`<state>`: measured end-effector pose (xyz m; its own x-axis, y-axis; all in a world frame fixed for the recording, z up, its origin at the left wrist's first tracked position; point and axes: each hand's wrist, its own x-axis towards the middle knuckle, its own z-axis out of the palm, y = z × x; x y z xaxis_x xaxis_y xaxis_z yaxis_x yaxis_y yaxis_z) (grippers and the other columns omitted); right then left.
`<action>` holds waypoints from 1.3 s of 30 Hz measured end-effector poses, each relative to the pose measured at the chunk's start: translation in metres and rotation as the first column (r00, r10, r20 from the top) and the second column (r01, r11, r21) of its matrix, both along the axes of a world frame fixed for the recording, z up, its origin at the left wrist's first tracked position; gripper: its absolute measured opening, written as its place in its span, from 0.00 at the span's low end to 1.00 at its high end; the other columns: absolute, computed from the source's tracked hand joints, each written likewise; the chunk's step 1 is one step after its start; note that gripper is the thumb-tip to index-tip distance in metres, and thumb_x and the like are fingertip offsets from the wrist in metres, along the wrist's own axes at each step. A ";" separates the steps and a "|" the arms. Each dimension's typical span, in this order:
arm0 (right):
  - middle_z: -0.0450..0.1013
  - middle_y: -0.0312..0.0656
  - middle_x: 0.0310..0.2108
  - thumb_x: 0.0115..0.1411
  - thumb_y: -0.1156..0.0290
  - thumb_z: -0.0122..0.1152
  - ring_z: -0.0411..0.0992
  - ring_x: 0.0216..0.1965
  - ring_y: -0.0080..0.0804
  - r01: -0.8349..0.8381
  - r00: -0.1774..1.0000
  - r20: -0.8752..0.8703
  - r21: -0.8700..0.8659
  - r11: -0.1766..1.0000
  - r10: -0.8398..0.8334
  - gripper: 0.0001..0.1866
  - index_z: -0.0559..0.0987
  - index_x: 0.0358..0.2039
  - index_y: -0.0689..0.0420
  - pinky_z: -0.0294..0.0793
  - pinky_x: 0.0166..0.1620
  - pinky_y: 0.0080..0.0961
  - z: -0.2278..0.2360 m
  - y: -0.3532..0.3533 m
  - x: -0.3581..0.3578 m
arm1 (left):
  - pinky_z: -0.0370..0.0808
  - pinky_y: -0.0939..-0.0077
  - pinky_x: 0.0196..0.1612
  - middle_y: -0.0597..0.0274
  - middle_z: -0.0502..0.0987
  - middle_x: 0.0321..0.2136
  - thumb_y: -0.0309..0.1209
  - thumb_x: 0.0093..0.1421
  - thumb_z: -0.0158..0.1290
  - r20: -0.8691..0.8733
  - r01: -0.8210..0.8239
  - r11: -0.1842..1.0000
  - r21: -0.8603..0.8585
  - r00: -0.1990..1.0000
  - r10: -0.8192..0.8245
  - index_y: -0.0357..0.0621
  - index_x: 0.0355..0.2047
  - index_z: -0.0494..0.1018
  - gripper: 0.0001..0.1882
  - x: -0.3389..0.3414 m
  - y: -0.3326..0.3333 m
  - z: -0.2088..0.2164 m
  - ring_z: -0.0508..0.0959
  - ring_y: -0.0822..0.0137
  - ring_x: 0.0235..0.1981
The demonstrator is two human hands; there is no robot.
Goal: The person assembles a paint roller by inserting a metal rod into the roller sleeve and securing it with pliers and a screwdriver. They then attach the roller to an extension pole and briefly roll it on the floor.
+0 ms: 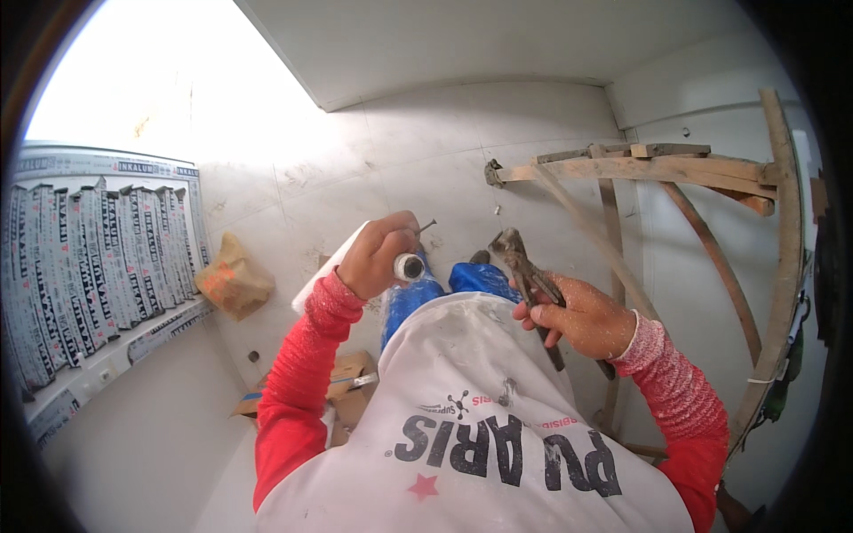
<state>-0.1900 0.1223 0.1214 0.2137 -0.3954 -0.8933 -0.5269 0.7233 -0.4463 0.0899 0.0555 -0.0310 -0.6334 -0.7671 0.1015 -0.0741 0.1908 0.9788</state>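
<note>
My left hand (pixel 384 253) is closed, its fingers curled round a white tube-like piece with a dark round end (pixel 409 267). A nail or screw (pixel 428 226) sticks out past the fingertips. Behind that wrist a long white strip (pixel 330 271) slants down to the left; whether it joins the round end I cannot tell. My right hand (pixel 582 318) grips a pair of worn, dirt-caked pliers (pixel 524 266) by the handles, jaws pointing up and away from me. The hands are apart, in front of my dusty white shirt.
On the right, rough wooden boards (pixel 711 169) form a frame by the wall. To the left is a window frame with taped slats (pixel 98 266), and a crumpled tan bag (pixel 234 277) on its sill. A cardboard box (pixel 351 391) lies below. Pale tiles (pixel 426 178) cover the floor.
</note>
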 end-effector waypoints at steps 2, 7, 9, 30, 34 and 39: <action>0.74 0.42 0.49 0.68 0.70 0.50 0.72 0.45 0.25 0.038 0.993 0.107 0.032 0.999 -0.042 0.23 0.65 0.62 0.62 0.77 0.43 0.21 0.000 0.004 0.004 | 0.70 0.70 0.22 0.55 0.70 0.24 0.24 0.61 0.39 -0.080 -0.006 0.974 0.228 0.997 0.025 0.35 0.25 0.65 0.09 0.001 -0.001 0.015 0.74 0.65 0.22; 0.73 0.41 0.50 0.68 0.70 0.50 0.71 0.45 0.23 -0.027 0.989 0.146 0.091 0.995 0.013 0.23 0.64 0.62 0.62 0.77 0.43 0.20 0.005 0.006 0.008 | 0.67 0.75 0.19 0.59 0.68 0.18 0.27 0.61 0.38 -0.289 0.024 0.827 0.562 0.942 0.169 0.37 0.23 0.64 0.10 -0.008 -0.004 0.044 0.72 0.68 0.17; 0.73 0.41 0.51 0.69 0.70 0.50 0.71 0.46 0.23 -0.033 0.987 0.161 0.091 0.995 0.018 0.23 0.64 0.62 0.63 0.77 0.43 0.20 0.008 0.007 0.007 | 0.66 0.76 0.18 0.60 0.67 0.16 0.27 0.62 0.38 -0.304 0.027 0.820 0.571 0.936 0.181 0.38 0.23 0.64 0.11 -0.011 -0.005 0.050 0.71 0.68 0.15; 0.74 0.47 0.48 0.65 0.70 0.49 0.73 0.50 0.31 -0.359 0.848 0.479 0.207 0.910 0.226 0.23 0.66 0.60 0.65 0.81 0.45 0.25 0.030 -0.028 -0.012 | 0.68 0.72 0.29 0.59 0.67 0.18 0.29 0.62 0.40 -0.020 0.311 0.893 0.324 0.946 -0.322 0.33 0.31 0.69 0.11 -0.040 0.000 0.074 0.68 0.68 0.22; 0.74 0.47 0.48 0.65 0.69 0.49 0.73 0.51 0.31 -0.409 0.863 0.432 0.297 0.863 0.260 0.22 0.68 0.57 0.65 0.81 0.45 0.26 0.029 -0.027 -0.013 | 0.72 0.67 0.28 0.52 0.72 0.19 0.30 0.63 0.40 0.058 0.382 0.874 0.300 0.907 -0.417 0.32 0.34 0.71 0.13 -0.044 0.006 0.074 0.74 0.64 0.19; 0.76 0.44 0.46 0.68 0.63 0.51 0.74 0.47 0.27 -0.405 0.891 0.356 0.338 0.850 0.282 0.17 0.73 0.49 0.64 0.80 0.45 0.28 0.029 -0.025 -0.014 | 0.75 0.64 0.27 0.49 0.74 0.17 0.30 0.65 0.39 0.120 0.430 0.837 0.339 0.862 -0.492 0.30 0.38 0.74 0.16 -0.051 0.007 0.080 0.78 0.61 0.16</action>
